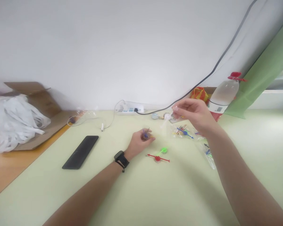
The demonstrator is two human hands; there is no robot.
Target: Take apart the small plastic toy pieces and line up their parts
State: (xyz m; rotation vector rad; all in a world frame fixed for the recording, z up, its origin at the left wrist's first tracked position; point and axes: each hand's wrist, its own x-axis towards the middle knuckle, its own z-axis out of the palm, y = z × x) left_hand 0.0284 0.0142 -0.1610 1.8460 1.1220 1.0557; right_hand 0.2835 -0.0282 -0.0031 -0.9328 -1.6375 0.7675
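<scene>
My left hand (141, 141) is low over the table, its fingers curled round a small bunch of plastic arrow spinners (145, 135), blue among them; the fingers partly cover the bunch. Higher and to the right, my right hand (191, 111) is pinched at the fingertips on a white arrow spinner (167, 117), which is smeared by motion. A red arrow spinner (157, 158) lies on the table just in front of my left hand, with a green arrow spinner (163, 150) touching or close behind it. Clear bags of coloured arrow spinners (184, 132) lie below my right hand.
A black flat slab (80, 152) lies left of my hands. Along the wall are a power strip (130, 108) with cables and a bottle with a red cap (224, 94). A cardboard box (43, 105) with white strips (16, 119) stands far left.
</scene>
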